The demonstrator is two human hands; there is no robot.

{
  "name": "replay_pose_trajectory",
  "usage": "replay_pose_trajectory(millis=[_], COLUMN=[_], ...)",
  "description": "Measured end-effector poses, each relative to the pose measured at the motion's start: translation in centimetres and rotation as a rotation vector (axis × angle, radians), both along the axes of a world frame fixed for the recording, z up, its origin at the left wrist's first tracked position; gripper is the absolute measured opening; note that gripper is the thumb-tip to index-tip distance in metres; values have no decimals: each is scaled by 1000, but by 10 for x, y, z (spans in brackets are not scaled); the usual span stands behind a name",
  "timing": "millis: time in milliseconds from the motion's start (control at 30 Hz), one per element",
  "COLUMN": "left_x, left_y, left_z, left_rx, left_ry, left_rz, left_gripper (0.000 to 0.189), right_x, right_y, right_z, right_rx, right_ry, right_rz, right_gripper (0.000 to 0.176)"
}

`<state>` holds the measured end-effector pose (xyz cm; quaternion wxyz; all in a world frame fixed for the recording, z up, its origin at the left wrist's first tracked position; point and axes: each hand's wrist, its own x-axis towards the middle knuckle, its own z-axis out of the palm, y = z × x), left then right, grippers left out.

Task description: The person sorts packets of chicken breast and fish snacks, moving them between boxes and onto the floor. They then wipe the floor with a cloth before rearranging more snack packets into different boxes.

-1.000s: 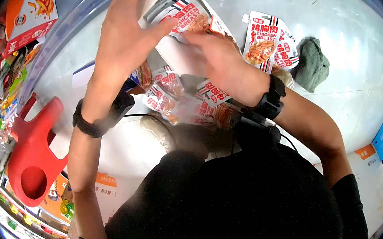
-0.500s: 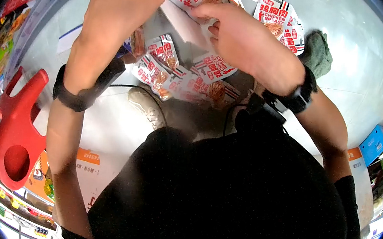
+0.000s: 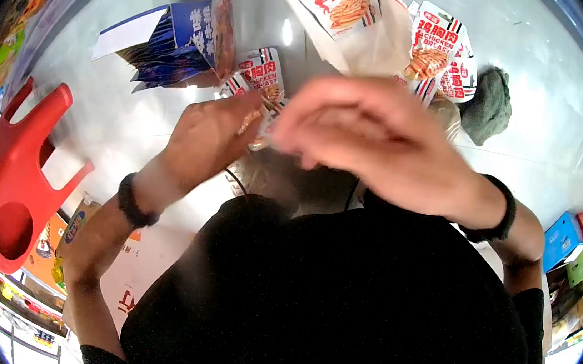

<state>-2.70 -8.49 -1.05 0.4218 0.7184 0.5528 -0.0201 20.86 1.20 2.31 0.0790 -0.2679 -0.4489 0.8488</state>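
Note:
My left hand (image 3: 215,130) reaches in from the left over the pile of chicken breast packets (image 3: 261,71). Its fingertips meet the printed packets, and their grip is partly covered by my other hand. Blurred by motion, my right hand (image 3: 388,150) hovers just to the right with loosely curved fingers and nothing visible in its hollow. Beyond it stands a tilted white carton (image 3: 370,56) with a chicken breast packet (image 3: 337,4) against it. More chicken breast packets (image 3: 433,40) lie right of the carton.
A blue box (image 3: 190,30) with a white flap lies at the upper left. Beside the right-hand packets is a dark grey crumpled lump (image 3: 488,107). A red plastic stool (image 3: 18,180) stands at the left. Small coloured boxes (image 3: 565,238) are at the right edge.
Both hands have drawn back toward my body, from the carton down to the packet pile. The carton has shifted right, and the blue box is now uncovered.

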Motion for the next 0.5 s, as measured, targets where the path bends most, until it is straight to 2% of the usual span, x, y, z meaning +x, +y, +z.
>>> replay_pose_trajectory(millis=[33, 67, 100, 133, 167, 200, 267, 333, 400, 467, 500], left_x=[-6, -15, -21, -27, -34, -34, -33, -38, -44, -40, -38], left_y=[-12, -21, -25, -30, -37, -38, -37, -41, -43, -43, -41], left_z=[-15, -26, -30, -33, -40, -38, -34, -44, -57, -63, -60], left_rx=[8, -128, -116, -107, -69, -70, -198, -239, -227, -226, -343], left_ry=[79, 193, 219, 244, 402, 405, 585, 574, 199, 203, 142], left_rz=[104, 233, 231, 228, 62, 65, 29, 68, 276, 350, 473], left_gripper=[18, 21, 24, 27, 40, 40, 50, 45, 40, 34, 29], right_x=[-9, -12, -16, -19, -24, -28, -38, -44, -47, -44, -40], right_y=[-10, -15, -22, -34, -48, -58, -72, -74, -76, -74, -72], right_z=[-6, -17, -31, -49, -69, -85, -110, -126, -138, -142, -143], right_rx=[70, 167, 300, 295, 486, 680, 692, 700, 655, 635, 613], right_ry=[-107, -89, -145, -145, -209, -270, -316, -369, -378, -382, -394], right_rz=[36, 194, 288, 291, 263, 233, 214, 186, 272, 263, 255], right_gripper=[24, 23, 28, 28, 32, 38, 41, 44, 45, 45, 45])
